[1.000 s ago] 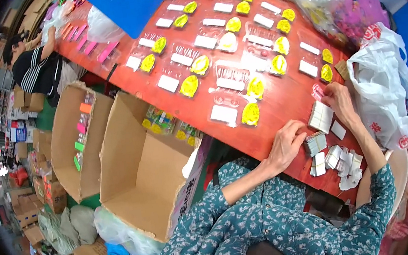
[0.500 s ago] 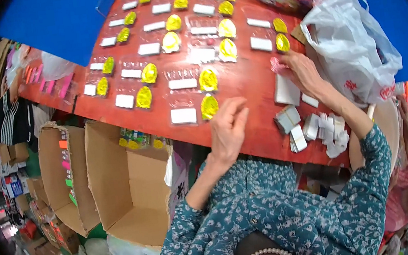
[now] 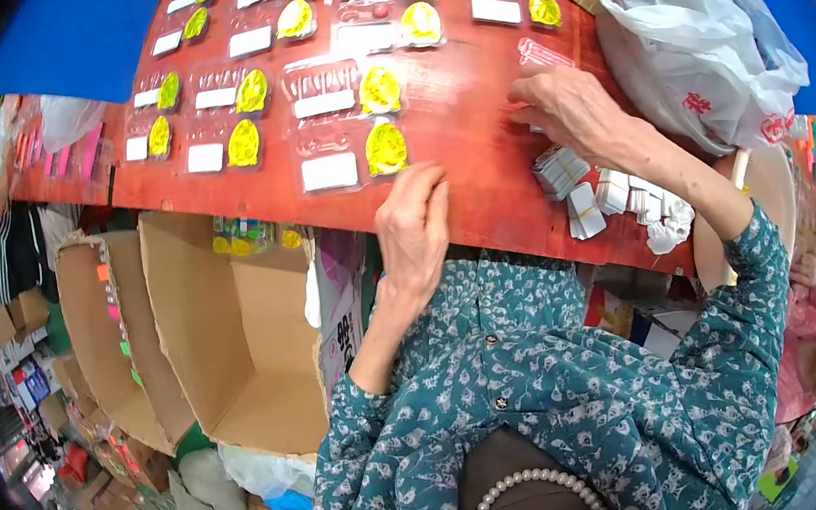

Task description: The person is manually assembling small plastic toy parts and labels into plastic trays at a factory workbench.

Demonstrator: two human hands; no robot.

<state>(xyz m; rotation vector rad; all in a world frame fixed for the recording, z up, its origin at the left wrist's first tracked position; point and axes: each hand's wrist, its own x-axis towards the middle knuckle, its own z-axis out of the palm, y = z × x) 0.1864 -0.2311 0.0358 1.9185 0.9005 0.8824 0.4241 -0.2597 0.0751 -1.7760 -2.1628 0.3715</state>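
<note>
Head view: right hand [image 3: 568, 111] hides white cards [image 3: 559, 170].

Teal floral-print blouse [image 3: 555, 399], long sleeves, small buttons, white pearl necklace [image 3: 526, 498], brown undershirt

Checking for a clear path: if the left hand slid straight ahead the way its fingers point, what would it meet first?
Most likely the nearest yellow disc in its clear blister tray, just beyond the left hand.

table [image 3: 475, 136] red | discs [image 3: 386, 147] yellow | sleeves [image 3: 586, 406] teal floral
</note>
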